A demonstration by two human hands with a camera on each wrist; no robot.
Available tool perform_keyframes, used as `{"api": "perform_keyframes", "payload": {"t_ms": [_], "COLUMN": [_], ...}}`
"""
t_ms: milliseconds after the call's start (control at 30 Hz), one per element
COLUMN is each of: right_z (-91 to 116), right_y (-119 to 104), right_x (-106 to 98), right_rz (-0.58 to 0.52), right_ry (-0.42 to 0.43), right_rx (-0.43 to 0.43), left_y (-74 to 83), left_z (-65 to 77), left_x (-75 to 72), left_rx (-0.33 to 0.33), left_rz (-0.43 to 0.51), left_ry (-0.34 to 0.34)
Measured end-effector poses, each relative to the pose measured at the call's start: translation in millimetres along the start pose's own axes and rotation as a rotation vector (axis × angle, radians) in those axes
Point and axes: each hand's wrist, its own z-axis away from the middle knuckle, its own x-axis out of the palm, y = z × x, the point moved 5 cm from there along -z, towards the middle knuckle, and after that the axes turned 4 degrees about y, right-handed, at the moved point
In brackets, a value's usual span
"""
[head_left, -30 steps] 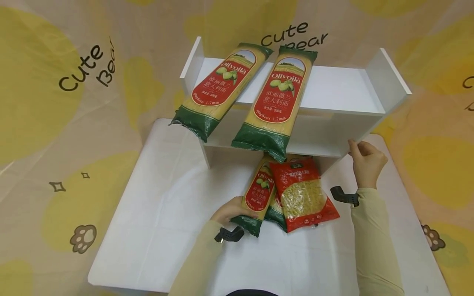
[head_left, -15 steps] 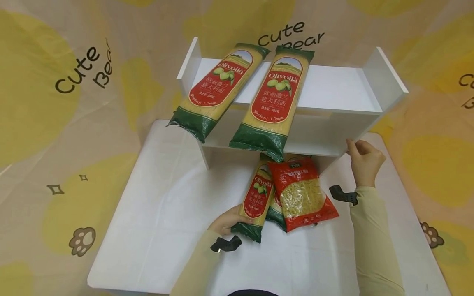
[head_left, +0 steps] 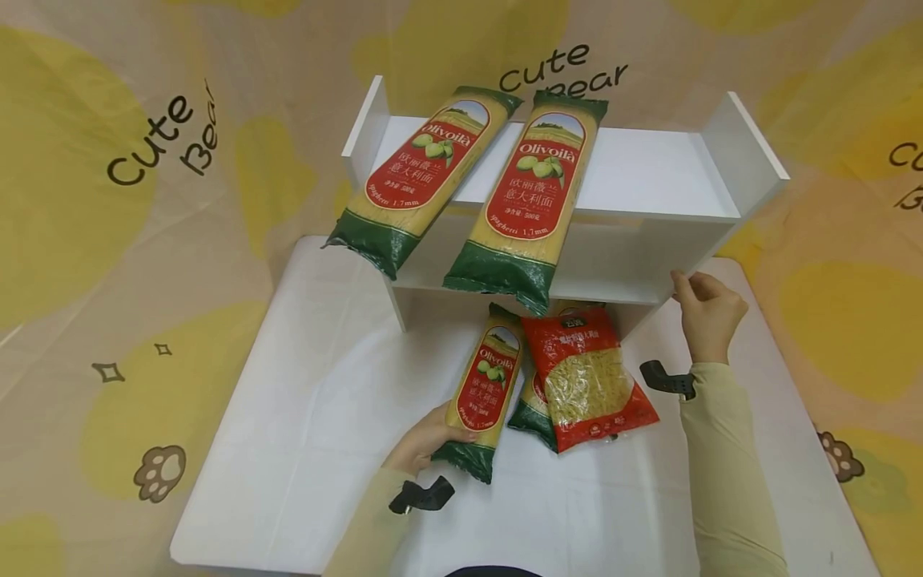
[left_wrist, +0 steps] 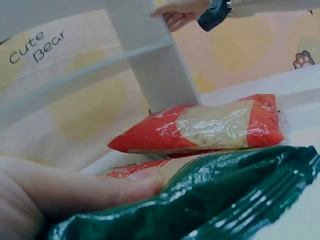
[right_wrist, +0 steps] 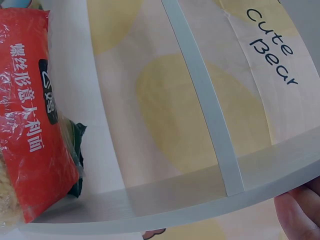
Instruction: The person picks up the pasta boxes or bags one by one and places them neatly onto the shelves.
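Observation:
My left hand grips the lower end of a spaghetti pack with a green, yellow and red wrapper, thumb across its front. In the left wrist view its green end fills the foreground. Thumb and fingers of my right hand pinch the front edge of the right side panel of a white shelf. Beside the held pack, a red bag of pasta lies over another spaghetti pack, which it partly hides.
Two more spaghetti packs, a left one and a right one, lie slanted on the shelf's upper board, green ends jutting past its front edge. The shelf stands on a white table before a patterned cloth.
My left hand has drawn the spaghetti pack left and toward me, apart from the red bag and the pack under it. My right hand stays at the shelf's side panel.

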Motion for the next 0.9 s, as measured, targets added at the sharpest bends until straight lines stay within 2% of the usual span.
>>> {"api": "perform_keyframes", "payload": {"t_ms": [600,767,900], "right_z": [-0.1,0.2,0.6], "right_y": [0.3,-0.1,-0.9], "right_x": [2.7,1.7,1.6], "right_rz": [-0.021,0.005,0.017], "right_ry": [-0.003,-0.007,-0.013], "right_rx": [0.001,0.026,0.031], "left_y": [3.3,6.7,12.0], "left_z": [42.0,52.7,61.1], "left_x": [-20.2,-23.1,-18.5], "left_rx": [-0.019,-0.004,0.001], "left_rz": [-0.035,-0.046,-0.037], "left_ry": [0.038,0.007,-0.048]}}
